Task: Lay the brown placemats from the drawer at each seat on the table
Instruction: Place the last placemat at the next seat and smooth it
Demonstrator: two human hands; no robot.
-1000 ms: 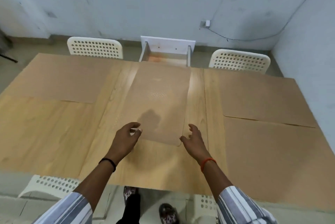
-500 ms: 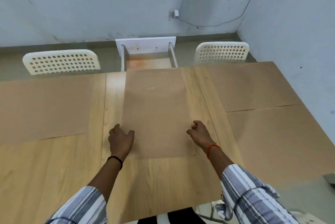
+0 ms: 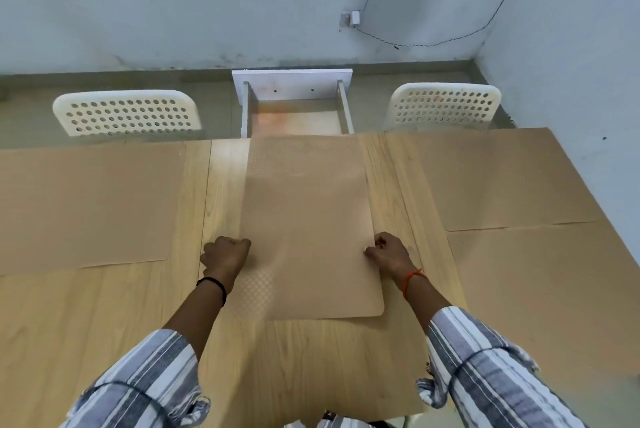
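Note:
A brown placemat [image 3: 306,219] lies lengthwise down the middle of the wooden table [image 3: 104,316]. My left hand [image 3: 227,256] is closed on its left edge and my right hand [image 3: 389,252] is closed on its right edge, both near the mat's near end. Another brown placemat [image 3: 83,206] lies flat at the far left seat. Two more lie on the right, one at the far seat [image 3: 495,178] and one nearer me [image 3: 540,289]. The white drawer [image 3: 294,102] stands pulled out beyond the table's far edge, its inside looking bare.
Two white perforated chairs stand at the far side, one on the left [image 3: 126,112] and one on the right [image 3: 443,105]. A grey wall with a cable and small box [image 3: 353,19] closes the back, and another wall runs along the right.
My hands went from hovering open near the middle mat's near end to closing on its side edges. The mat now reaches nearer to me.

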